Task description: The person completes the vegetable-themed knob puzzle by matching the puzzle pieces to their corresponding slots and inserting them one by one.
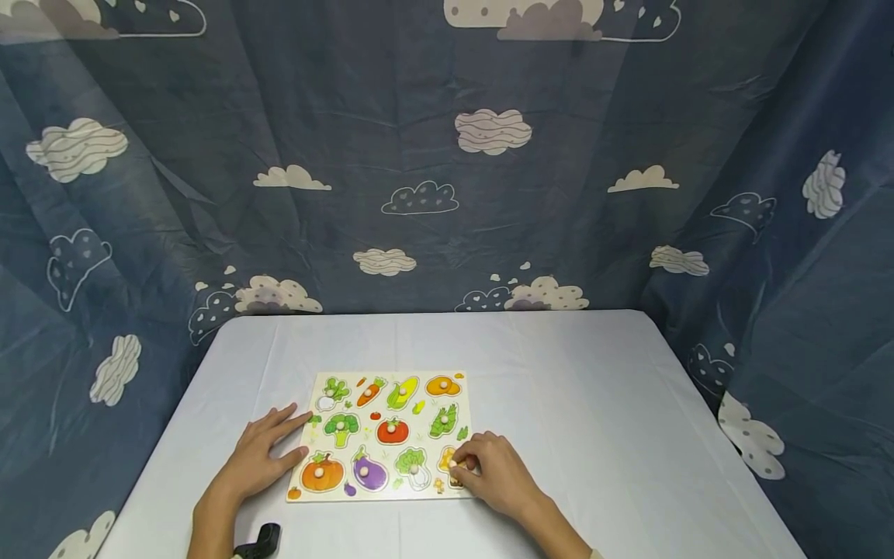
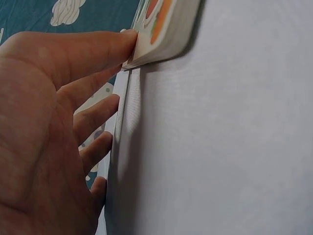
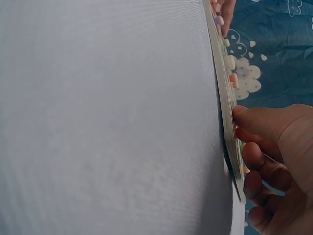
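Note:
A wooden vegetable puzzle board lies flat on the white table. Its knobbed pieces include a pumpkin, an eggplant, a tomato and a broccoli. My left hand is spread at the board's left side, with thumb and index fingertip touching the edge. At the lower right corner, my right hand pinches the knob of a yellow-topped mushroom piece, and the fingers cover much of it. Whether that piece is seated or lifted cannot be told.
A black object is next to the left wrist at the table's front. The white tablecloth stretches beyond the board to the right and back. A dark blue curtain with clouds encloses the table on the back and sides.

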`<state>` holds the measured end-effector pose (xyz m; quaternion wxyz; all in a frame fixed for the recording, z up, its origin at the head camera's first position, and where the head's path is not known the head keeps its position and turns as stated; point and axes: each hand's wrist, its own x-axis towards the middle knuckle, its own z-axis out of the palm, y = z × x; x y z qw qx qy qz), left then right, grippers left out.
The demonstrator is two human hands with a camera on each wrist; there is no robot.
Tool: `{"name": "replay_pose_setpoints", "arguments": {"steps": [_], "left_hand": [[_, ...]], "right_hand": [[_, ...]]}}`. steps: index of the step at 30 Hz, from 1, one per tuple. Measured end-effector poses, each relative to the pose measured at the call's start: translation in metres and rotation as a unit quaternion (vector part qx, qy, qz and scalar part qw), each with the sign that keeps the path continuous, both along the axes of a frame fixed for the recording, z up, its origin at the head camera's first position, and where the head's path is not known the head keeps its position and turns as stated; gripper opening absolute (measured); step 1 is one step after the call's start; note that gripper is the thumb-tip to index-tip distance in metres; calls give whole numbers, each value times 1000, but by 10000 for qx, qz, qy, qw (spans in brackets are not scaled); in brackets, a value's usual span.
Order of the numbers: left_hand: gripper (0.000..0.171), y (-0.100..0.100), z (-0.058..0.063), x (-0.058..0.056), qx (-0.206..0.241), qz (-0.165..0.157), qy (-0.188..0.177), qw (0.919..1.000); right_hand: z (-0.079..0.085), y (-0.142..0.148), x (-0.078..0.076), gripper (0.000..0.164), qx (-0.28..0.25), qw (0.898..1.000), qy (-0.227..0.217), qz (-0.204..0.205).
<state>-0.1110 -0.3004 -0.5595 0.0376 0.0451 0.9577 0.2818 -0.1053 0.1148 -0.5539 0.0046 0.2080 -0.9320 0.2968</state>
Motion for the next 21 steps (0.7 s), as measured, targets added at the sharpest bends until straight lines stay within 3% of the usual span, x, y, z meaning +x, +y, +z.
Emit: {"name": "replay_pose_setpoints", "arguments": {"steps": [11,21], "left_hand": [[61,0,0,1,51,-22,3,10000],[66,5,2,6,-34,-38,-135,9999]], "right_hand": [[5,6,2,12,-252,9995,0,165],[12,42,-4,10,-315,9991,237,-175]]}}
